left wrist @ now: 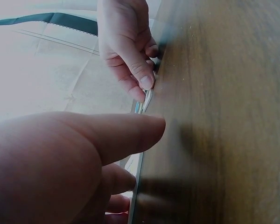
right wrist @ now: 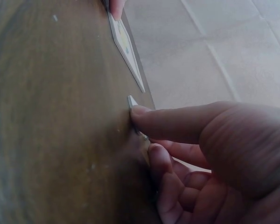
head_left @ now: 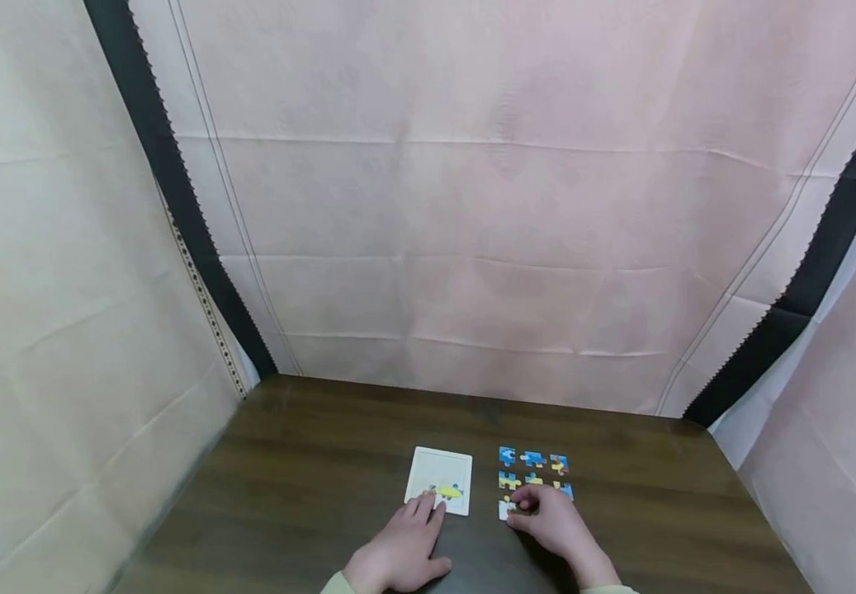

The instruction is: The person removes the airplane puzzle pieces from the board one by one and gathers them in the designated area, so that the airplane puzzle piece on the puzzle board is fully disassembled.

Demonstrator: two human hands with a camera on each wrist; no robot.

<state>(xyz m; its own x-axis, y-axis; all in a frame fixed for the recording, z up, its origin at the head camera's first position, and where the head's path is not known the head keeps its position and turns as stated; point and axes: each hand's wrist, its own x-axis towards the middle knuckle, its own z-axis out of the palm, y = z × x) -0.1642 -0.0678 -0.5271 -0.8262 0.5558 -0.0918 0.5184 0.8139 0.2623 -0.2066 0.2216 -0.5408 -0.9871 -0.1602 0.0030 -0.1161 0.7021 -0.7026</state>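
Observation:
My left hand (head_left: pixel 405 544) lies with its fingers extended over the lower left edge of a white puzzle tray (head_left: pixel 418 470). A yellow shape with bits of blue (head_left: pixel 448 491) shows in the tray's lower part. To the tray's right, several blue and yellow jigsaw pieces (head_left: pixel 534 459) lie in loose rows. At the near left corner of these rows, my right hand (head_left: pixel 557 524) pinches a whitish jigsaw piece (head_left: pixel 503 510) at the table. In the right wrist view the thumb (right wrist: pixel 149 119) covers part of that piece. Curled fingers hide some neighbouring pieces.
The brown wooden table (head_left: pixel 309 462) extends around the tray and the pieces. Pale creased cloth (head_left: pixel 472 206) hangs behind it and on both sides, with dark strips (head_left: pixel 190 206) along the corners.

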